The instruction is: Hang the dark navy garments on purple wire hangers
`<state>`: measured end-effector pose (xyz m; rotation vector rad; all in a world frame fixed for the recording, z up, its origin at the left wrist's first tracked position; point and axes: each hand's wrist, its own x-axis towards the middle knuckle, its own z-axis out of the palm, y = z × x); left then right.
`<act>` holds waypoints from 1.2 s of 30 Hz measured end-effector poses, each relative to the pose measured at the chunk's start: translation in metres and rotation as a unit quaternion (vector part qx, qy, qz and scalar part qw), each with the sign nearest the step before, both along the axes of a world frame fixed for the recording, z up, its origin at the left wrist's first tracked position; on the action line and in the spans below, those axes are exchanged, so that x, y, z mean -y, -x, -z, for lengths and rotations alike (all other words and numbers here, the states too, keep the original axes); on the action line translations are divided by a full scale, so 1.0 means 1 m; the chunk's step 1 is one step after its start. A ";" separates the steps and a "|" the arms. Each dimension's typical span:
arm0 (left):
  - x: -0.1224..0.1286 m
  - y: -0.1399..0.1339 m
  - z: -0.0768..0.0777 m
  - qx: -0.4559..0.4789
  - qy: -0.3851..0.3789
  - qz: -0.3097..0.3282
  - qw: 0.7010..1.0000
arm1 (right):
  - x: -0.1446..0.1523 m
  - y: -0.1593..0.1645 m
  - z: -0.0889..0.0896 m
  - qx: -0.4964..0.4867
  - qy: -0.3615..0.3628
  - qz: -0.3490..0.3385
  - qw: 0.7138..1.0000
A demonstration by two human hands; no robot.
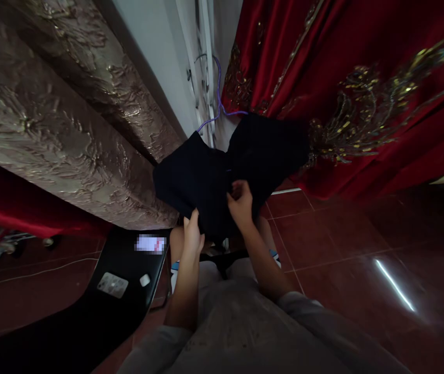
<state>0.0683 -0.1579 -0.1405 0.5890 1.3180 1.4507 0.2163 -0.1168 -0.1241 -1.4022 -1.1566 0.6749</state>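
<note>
A dark, nearly black shirt (198,179) hangs on a thin purple hanger (219,101) in front of me, its two sleeves spread to either side. My left hand (193,236) is closed on the shirt's lower left edge, with the thumb on top of the cloth. Higher up, at the middle of the front, my right hand (241,203) has curled fingers pinching the fabric. Whatever small detail may lie between those fingertips is hidden. The lower part of the shirt hangs over my knees.
White metal bars (208,67) carry the hanger. A red gown with gold beading (362,119) hangs at right, a textured beige cloth (69,119) at left. On a black bench (124,259) lie a phone (112,284), a small white case (144,280) and a blurred-out item (150,243). Red tiles (334,280) cover the floor.
</note>
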 end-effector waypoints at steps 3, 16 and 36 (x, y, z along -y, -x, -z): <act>0.001 0.010 -0.001 -0.047 -0.042 -0.005 0.998 | 0.015 0.018 0.043 -0.021 0.127 -0.078 0.989; 0.000 -0.021 0.027 -0.244 -0.153 0.224 0.931 | 0.029 -0.014 0.023 0.096 0.195 -0.208 0.954; 0.008 -0.021 0.022 -0.324 -0.168 0.136 0.921 | 0.039 -0.028 0.006 0.021 0.147 -0.314 0.938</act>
